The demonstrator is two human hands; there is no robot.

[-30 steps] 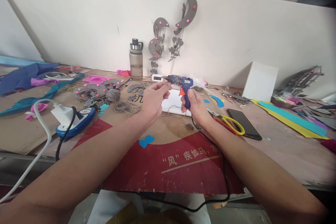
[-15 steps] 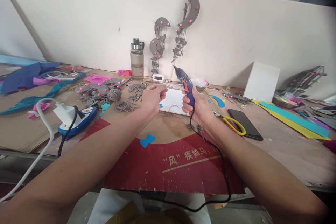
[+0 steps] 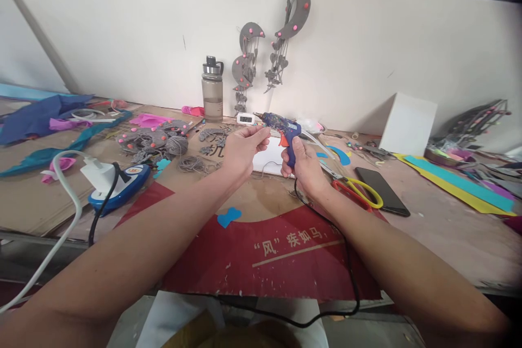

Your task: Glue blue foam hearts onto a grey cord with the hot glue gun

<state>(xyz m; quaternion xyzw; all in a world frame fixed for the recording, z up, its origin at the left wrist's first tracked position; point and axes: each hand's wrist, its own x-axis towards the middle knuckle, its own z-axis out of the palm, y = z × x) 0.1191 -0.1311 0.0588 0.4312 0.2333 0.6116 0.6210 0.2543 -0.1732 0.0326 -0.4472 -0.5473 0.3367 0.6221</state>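
My right hand [image 3: 306, 166] grips the handle of a blue hot glue gun [image 3: 290, 131] with an orange trigger and a glue stick at its back. The gun lies nearly level, its nozzle pointing left just above my left hand [image 3: 247, 149]. The fingers of my left hand are pinched together; whatever is between them is hidden or too small to name. Behind both hands lies a white sheet [image 3: 267, 162] with a thin grey thread on it. Under my forearms is a cardboard sheet [image 3: 253, 266] with a red printed area, and a blue cut-out [image 3: 229, 217] rests on it.
Scissors [image 3: 369, 190] and a black phone [image 3: 381, 191] lie right of my right hand. A water bottle [image 3: 212, 92] and small clock [image 3: 245, 118] stand behind. Grey yarn [image 3: 176, 145] and a plugged power strip [image 3: 122, 187] are left. The glue gun's black cord [image 3: 354, 277] hangs over the edge.
My right hand has tipped the glue gun from pointing steeply up to nearly level, bringing its nozzle to my left fingers. My left hand has shifted slightly right, still pinched.
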